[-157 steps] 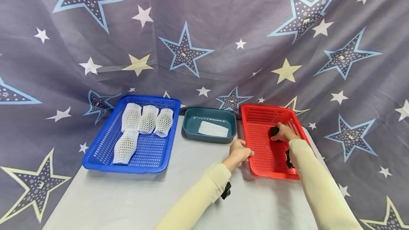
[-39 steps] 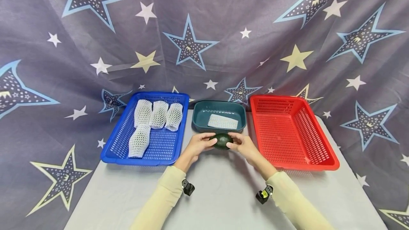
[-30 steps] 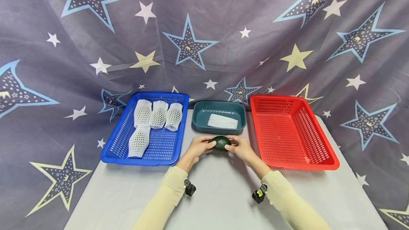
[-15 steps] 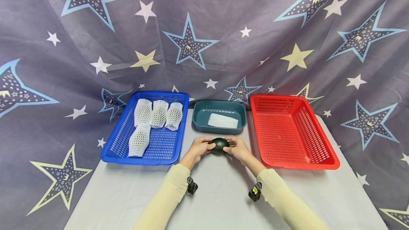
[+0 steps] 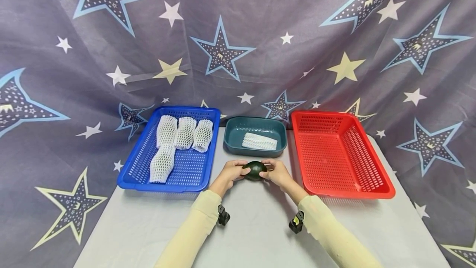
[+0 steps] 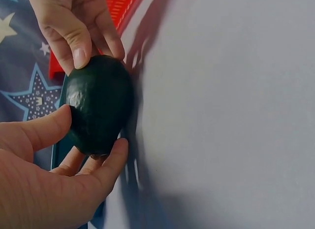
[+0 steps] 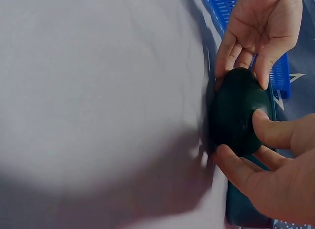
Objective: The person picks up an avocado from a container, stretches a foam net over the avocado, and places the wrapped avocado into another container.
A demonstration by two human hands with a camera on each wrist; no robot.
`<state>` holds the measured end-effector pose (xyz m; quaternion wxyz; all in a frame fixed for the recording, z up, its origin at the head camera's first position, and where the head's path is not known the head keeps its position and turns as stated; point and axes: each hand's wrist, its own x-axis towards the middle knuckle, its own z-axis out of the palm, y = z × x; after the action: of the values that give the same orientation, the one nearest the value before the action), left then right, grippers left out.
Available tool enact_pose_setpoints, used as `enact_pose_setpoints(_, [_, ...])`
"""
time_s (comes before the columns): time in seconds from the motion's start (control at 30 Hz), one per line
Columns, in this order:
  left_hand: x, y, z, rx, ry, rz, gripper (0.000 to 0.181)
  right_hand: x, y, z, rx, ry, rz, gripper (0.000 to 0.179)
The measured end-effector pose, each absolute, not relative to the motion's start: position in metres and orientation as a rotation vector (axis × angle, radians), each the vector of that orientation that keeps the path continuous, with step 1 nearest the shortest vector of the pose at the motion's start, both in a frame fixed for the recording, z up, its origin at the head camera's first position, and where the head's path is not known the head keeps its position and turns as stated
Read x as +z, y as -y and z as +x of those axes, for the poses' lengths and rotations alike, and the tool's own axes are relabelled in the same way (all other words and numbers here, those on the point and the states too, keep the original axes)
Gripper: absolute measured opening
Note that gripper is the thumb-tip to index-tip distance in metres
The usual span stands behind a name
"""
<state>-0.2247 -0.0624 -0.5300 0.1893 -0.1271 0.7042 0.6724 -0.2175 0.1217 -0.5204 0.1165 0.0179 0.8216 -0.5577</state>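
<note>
A dark green avocado (image 5: 255, 170) is held between both hands, just in front of the teal dish. The left hand (image 5: 231, 173) pinches its narrow stem end between thumb and fingers. At the rounder end, the right hand (image 5: 277, 173) grips it the same way. In the left wrist view the avocado (image 6: 101, 103) shows glossy, bumpy skin, with its stem tip by the left fingers. The right wrist view has the right thumb pressed on the near side of the avocado (image 7: 238, 111). Inside the teal dish (image 5: 238, 150) lies a flattened white foam net sleeve (image 5: 259, 141).
On the left stands a blue basket (image 5: 186, 177) with several net-wrapped pieces (image 5: 162, 163) grouped toward its back and left. A red basket (image 5: 327, 168) with nothing inside sits on the right. Behind them hangs a grey star-patterned cloth (image 5: 238, 32). The table (image 5: 256, 235) has a pale cover.
The right hand has brought the avocado out of the red basket, and the left hand has left that basket's rim to hold it too. Lately both hands drew it slightly nearer the person.
</note>
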Motion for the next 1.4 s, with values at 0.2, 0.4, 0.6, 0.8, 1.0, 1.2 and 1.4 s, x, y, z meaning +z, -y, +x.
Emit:
enact_pose_setpoints(0.2, [-0.529,0.067,-0.225,1.894,-1.978,-0.362,0.039,-0.517,-0.118,-0.221,-1.561,-2.432,0.037,0.046])
enact_pose_setpoints(0.4, [-0.528,0.071,-0.225,1.888,-1.975,-0.369,0.039,-0.501,-0.116,-0.231,-1.437,-2.436,-0.019,0.046])
enact_pose_setpoints(0.6, [-0.527,0.074,-0.227,1.88,-1.965,-0.327,0.042,-0.457,-0.115,-0.254,-1.369,-2.436,-0.171,0.04])
enact_pose_setpoints(0.8, [-0.524,0.075,-0.226,1.891,-1.956,-0.31,0.042,-0.412,-0.113,-0.29,-1.227,-2.599,-0.293,0.033])
enact_pose_setpoints(1.0, [-0.525,0.073,-0.226,1.879,-1.936,-0.288,0.043,-0.397,-0.116,-0.333,-0.836,-2.782,-0.369,0.038])
enact_pose_setpoints(1.2, [-0.529,0.072,-0.223,1.858,-1.924,-0.28,0.045,-0.405,-0.122,-0.359,-0.479,-2.718,-0.45,0.047])
enact_pose_setpoints(1.4, [-0.531,0.073,-0.219,1.852,-1.923,-0.257,0.046,-0.427,-0.129,-0.364,-0.368,-2.591,-0.41,0.053])
